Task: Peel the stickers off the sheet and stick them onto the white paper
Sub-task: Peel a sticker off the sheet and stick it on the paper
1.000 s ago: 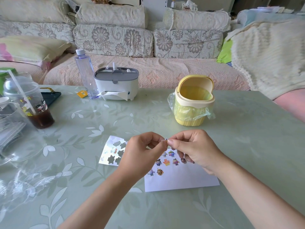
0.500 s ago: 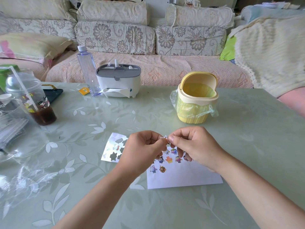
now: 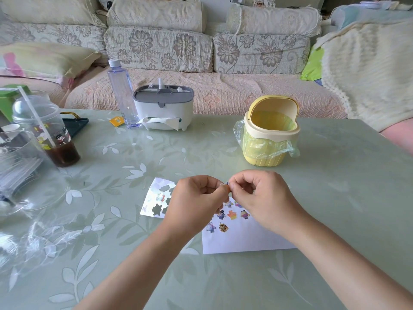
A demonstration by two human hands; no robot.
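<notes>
The white paper [image 3: 243, 241] lies on the table in front of me, with several small cartoon stickers [image 3: 231, 214] stuck near its top left. The shiny sticker sheet [image 3: 157, 199], with several empty cut-outs, lies just left of it, partly under my left hand. My left hand [image 3: 193, 201] and my right hand [image 3: 260, 198] meet above the paper. Both pinch one tiny sticker [image 3: 227, 184] between their fingertips. Most of that sticker is hidden by my fingers.
A yellow lidded mini bin [image 3: 269, 133] with a plastic liner stands behind the hands. Farther back stand a white tissue box [image 3: 164, 108] and a clear bottle [image 3: 121, 95]. A plastic cup with dark drink [image 3: 48, 135] and clear plastic wrapping [image 3: 24, 175] occupy the left.
Both hands stay pinched together on the tiny sticker, almost unmoved. The view has tilted a little, so everything sits slightly higher than one second ago.
</notes>
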